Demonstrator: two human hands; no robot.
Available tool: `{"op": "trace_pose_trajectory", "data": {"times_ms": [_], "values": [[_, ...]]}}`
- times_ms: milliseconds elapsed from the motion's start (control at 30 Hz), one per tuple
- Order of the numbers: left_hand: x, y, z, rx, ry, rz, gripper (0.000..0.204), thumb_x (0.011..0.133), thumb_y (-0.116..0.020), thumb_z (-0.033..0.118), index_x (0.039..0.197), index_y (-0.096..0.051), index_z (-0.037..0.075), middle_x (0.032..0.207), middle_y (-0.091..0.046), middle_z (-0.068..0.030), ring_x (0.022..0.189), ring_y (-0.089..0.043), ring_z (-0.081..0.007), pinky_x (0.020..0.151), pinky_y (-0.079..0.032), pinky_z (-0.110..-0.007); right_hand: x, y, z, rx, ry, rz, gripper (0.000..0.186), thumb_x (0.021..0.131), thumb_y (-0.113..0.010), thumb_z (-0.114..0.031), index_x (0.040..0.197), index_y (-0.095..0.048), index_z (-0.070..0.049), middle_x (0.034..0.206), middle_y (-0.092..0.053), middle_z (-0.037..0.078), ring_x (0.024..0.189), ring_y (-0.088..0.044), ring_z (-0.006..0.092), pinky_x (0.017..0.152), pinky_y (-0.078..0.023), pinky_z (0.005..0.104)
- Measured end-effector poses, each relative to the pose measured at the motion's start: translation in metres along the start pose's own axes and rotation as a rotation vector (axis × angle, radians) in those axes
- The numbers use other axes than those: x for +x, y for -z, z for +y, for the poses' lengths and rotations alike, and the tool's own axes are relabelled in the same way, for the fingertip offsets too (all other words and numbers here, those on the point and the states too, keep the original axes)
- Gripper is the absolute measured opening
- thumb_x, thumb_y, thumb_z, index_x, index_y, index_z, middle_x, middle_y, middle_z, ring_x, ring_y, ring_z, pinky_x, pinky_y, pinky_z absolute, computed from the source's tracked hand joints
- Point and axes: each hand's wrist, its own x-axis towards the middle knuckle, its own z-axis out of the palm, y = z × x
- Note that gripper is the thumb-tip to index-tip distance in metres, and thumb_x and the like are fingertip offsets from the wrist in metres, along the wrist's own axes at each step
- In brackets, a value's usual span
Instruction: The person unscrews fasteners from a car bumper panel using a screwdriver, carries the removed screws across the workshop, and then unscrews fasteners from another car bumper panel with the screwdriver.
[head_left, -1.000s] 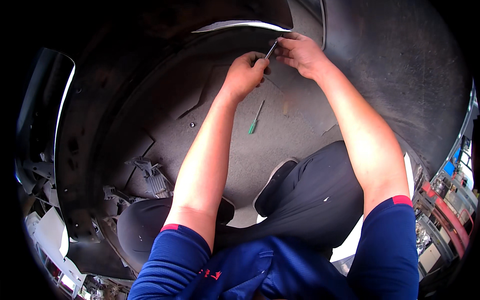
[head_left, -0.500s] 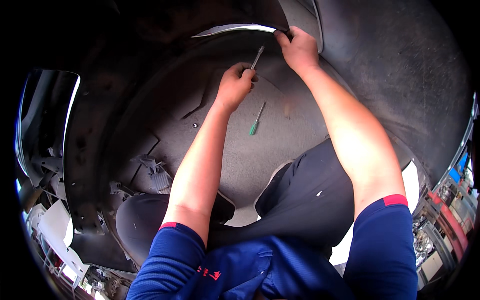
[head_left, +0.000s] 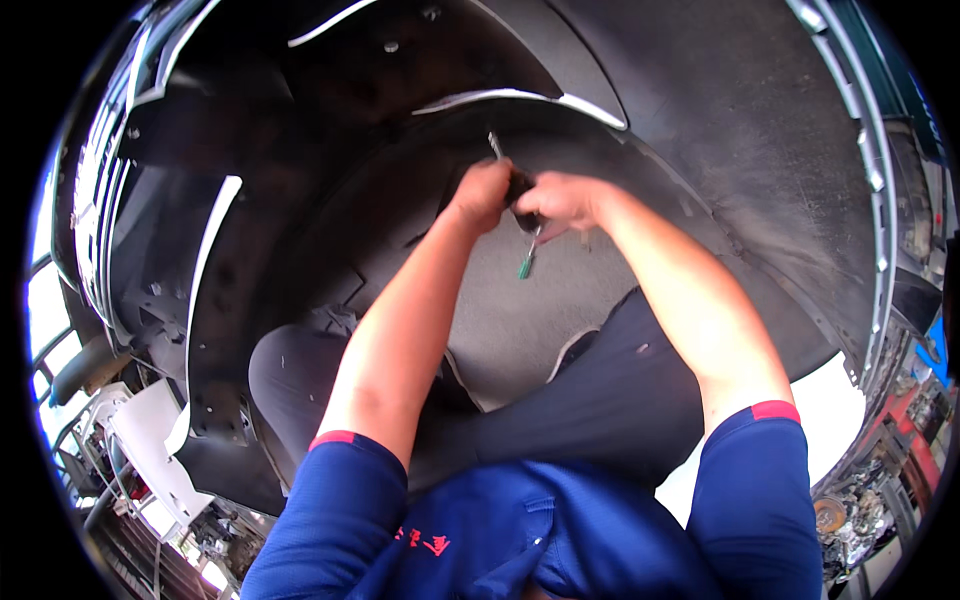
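Both hands meet in front of me over the floor. My left hand is closed around a tool with a silver shaft that sticks up beyond the fingers. The tool's dark body shows between the hands, partly covered and blurred, so its exact kind is hidden. My right hand has its fingers closed on that dark body. On the floor just below the hands lies a screwdriver with a green handle, its shaft partly hidden by my right fingers.
A large curved dark panel arches over the hands, with another broad dark panel to the right. My bent legs flank the floor. Vehicle parts lie at the left, with more scrap parts at the lower right.
My right hand has left the panel's edge and come down beside my left hand, onto the tool. The left hand has shifted slightly right, and the view has tilted upward.
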Motion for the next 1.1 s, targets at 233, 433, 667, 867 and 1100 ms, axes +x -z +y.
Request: {"op": "trace_pose_trajectory", "data": {"times_ms": [233,433,667,867,1100], "values": [[0.01,-0.025,0.032,0.624,-0.347,0.046,0.036,0.094,-0.059,0.027,0.11,-0.065,-0.005,0.1,-0.069,-0.0176,0.094,-0.065,-0.0242,0.079,-0.052,-0.037,0.02,-0.015,0.015,0.285,0.123,0.239,0.026,0.096,-0.059,-0.011,0.12,-0.051,-0.009,0.093,-0.063,0.005,0.079,-0.061,0.0154,0.069,-0.058,0.0415],[0.079,-0.012,0.059,-0.216,0.011,-0.349,0.034,0.092,-0.068,0.026,0.117,-0.063,0.004,0.117,-0.069,-0.0118,0.107,-0.065,-0.0263,0.095,-0.052,-0.043,0.059,-0.034,0.05,0.447,0.312,0.706,0.032,0.098,-0.059,-0.015,0.128,-0.048,-0.007,0.098,-0.062,0.007,0.081,-0.062,0.0146,0.065,-0.057,0.0335],[0.116,0.002,0.044,-0.453,0.179,-0.553,0.036,0.09,-0.067,0.021,0.12,-0.061,0.002,0.129,-0.064,-0.0143,0.121,-0.058,-0.0317,0.102,-0.048,-0.05,0.08,-0.067,0.033,0.132,0.789,1.258,0.037,0.103,-0.056,-0.02,0.136,-0.053,-0.004,0.092,-0.06,0.001,0.075,-0.055,0.0065,0.072,-0.048,0.0229],[0.125,-0.005,0.052,-0.467,0.11,-0.805,0.033,0.092,-0.064,0.029,0.111,-0.067,0.001,0.111,-0.072,-0.0138,0.115,-0.063,-0.0331,0.103,-0.047,-0.05,0.088,-0.097,0.028,0.637,0.779,1.214,0.033,0.105,-0.054,-0.027,0.126,-0.062,-0.003,0.079,-0.055,-0.004,0.071,-0.049,0.006,0.066,-0.044,0.0254],[0.126,-0.027,0.062,-0.406,0.069,-0.734,0.021,0.091,-0.059,0.014,0.103,-0.062,-0.002,0.099,-0.067,-0.0149,0.093,-0.066,-0.0302,0.094,-0.055,-0.048,0.092,-0.111,0.015,0.608,0.724,1.344,0.032,0.104,-0.053,-0.032,0.111,-0.064,-0.002,0.071,-0.054,0.002,0.067,-0.051,0.0097,0.065,-0.045,0.0287]]}}
